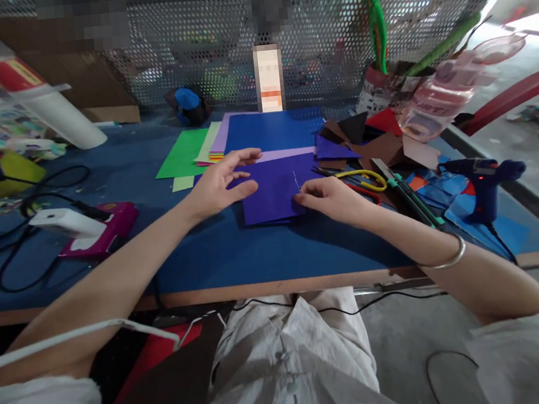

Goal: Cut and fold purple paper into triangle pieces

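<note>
A folded or stacked sheet of purple paper (271, 192) lies on the blue table in front of me. My right hand (324, 198) has thumb and fingers pinched at its right edge, where a thin whitish line (295, 177) shows. I cannot tell whether that line is a mark or a strip. Over the sheet's left side, my left hand (223, 184) has its fingers apart, with nothing in it. Beside my right hand lie scissors (367, 178) with yellow and red handles. A green and grey cutter knife (404, 192) is a little farther right.
Behind the purple sheet is a stack of coloured paper (272, 129). Brown and red scraps (383, 146) lie right of it, near a blue glue gun (484, 184) and a pink bottle (440, 93). On the left stands a magenta power strip (121, 222) with black cables (27, 212).
</note>
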Action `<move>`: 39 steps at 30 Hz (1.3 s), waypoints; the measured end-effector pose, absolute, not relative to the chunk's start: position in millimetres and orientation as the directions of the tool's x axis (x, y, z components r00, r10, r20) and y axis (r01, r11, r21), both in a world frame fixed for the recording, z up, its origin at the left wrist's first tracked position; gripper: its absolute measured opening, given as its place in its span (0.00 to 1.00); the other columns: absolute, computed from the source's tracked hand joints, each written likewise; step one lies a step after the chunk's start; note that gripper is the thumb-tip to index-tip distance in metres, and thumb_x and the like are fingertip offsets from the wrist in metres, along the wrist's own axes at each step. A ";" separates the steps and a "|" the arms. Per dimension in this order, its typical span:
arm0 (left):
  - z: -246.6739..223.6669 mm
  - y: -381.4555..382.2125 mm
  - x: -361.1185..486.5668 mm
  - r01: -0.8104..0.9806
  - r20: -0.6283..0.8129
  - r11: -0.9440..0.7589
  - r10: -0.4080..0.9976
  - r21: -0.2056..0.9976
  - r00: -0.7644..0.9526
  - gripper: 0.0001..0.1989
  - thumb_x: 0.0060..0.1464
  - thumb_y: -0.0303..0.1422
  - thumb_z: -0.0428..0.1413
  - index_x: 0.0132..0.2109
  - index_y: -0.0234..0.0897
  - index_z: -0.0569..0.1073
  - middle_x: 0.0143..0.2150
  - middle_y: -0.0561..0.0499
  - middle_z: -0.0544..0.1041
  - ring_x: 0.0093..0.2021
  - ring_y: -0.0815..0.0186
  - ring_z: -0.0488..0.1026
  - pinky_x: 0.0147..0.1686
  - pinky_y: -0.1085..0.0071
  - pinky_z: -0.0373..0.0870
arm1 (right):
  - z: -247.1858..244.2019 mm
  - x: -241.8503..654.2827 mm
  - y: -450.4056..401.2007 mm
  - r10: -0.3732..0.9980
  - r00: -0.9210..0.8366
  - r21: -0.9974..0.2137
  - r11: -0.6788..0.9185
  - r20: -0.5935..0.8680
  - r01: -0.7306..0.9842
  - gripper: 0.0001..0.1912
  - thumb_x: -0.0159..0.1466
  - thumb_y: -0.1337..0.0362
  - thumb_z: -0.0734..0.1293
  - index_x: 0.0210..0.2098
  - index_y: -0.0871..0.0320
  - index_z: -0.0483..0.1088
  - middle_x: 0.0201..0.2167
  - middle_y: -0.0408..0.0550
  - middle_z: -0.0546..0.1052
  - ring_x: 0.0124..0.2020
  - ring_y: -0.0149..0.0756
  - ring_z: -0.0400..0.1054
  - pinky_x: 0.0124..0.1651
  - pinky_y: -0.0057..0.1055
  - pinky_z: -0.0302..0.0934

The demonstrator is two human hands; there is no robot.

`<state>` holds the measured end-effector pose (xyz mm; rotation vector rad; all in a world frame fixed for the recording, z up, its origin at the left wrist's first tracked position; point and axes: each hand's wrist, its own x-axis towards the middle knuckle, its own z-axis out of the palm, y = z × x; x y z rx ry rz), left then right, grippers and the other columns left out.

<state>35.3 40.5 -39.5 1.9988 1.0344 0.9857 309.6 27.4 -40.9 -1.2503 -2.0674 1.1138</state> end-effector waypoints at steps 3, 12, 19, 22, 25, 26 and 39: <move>-33.9 37.7 34.8 0.301 0.375 -0.554 0.789 0.777 0.486 0.55 0.43 0.67 0.66 0.72 0.45 0.66 0.74 0.37 0.66 0.73 0.43 0.63 0.68 0.50 0.67 | -39.9 306.8 29.8 0.925 -0.373 -0.963 0.037 -0.067 0.266 0.18 0.65 0.53 0.66 0.23 0.54 0.61 0.22 0.39 0.63 0.25 0.30 0.57 0.30 0.30 0.52; -18.3 4.2 56.4 0.437 0.583 -0.606 0.787 0.665 0.202 0.15 0.57 0.49 0.66 0.34 0.44 0.83 0.40 0.49 0.85 0.47 0.54 0.81 0.54 0.54 0.77 | -34.2 301.1 21.6 0.908 -0.380 -0.982 -0.139 -0.179 0.130 0.22 0.62 0.45 0.69 0.26 0.51 0.58 0.22 0.40 0.63 0.23 0.32 0.59 0.26 0.31 0.55; -27.9 1.3 67.2 0.062 0.334 -0.330 0.941 0.942 -0.054 0.17 0.47 0.48 0.72 0.37 0.41 0.84 0.36 0.50 0.84 0.33 0.61 0.79 0.36 0.65 0.79 | -39.4 303.2 18.5 0.894 -0.384 -0.945 0.300 0.230 0.132 0.21 0.69 0.41 0.61 0.37 0.52 0.66 0.35 0.45 0.69 0.37 0.36 0.64 0.38 0.32 0.62; -29.8 2.6 69.1 0.006 0.291 -0.291 0.956 0.957 -0.039 0.18 0.46 0.48 0.73 0.37 0.41 0.83 0.37 0.50 0.85 0.34 0.62 0.80 0.39 0.64 0.80 | -40.8 301.1 16.3 0.884 -0.408 -0.917 0.337 0.230 0.212 0.23 0.66 0.40 0.65 0.30 0.52 0.61 0.27 0.39 0.60 0.30 0.33 0.56 0.34 0.32 0.55; -30.3 3.2 68.8 0.027 0.297 -0.296 0.955 0.955 -0.019 0.18 0.46 0.48 0.73 0.35 0.40 0.82 0.35 0.50 0.84 0.33 0.63 0.78 0.38 0.65 0.78 | -42.0 300.5 16.6 0.881 -0.416 -0.907 0.345 0.225 0.241 0.23 0.65 0.42 0.65 0.28 0.53 0.59 0.26 0.38 0.59 0.29 0.32 0.54 0.33 0.32 0.52; -30.3 3.6 68.3 0.027 0.306 -0.306 0.952 0.952 -0.004 0.18 0.47 0.48 0.73 0.35 0.40 0.82 0.35 0.50 0.83 0.34 0.62 0.78 0.39 0.65 0.78 | -42.3 300.9 17.4 0.882 -0.414 -0.906 0.346 0.226 0.242 0.22 0.65 0.43 0.64 0.27 0.53 0.60 0.25 0.38 0.60 0.29 0.32 0.54 0.34 0.33 0.51; -35.5 13.2 59.6 0.153 0.466 -0.459 0.885 0.875 -0.012 0.12 0.55 0.39 0.67 0.45 0.42 0.85 0.39 0.50 0.84 0.37 0.66 0.77 0.37 0.72 0.74 | -53.0 301.8 26.3 0.877 -0.394 -0.907 0.373 0.276 0.195 0.21 0.65 0.45 0.65 0.27 0.54 0.60 0.25 0.39 0.61 0.28 0.30 0.55 0.33 0.32 0.51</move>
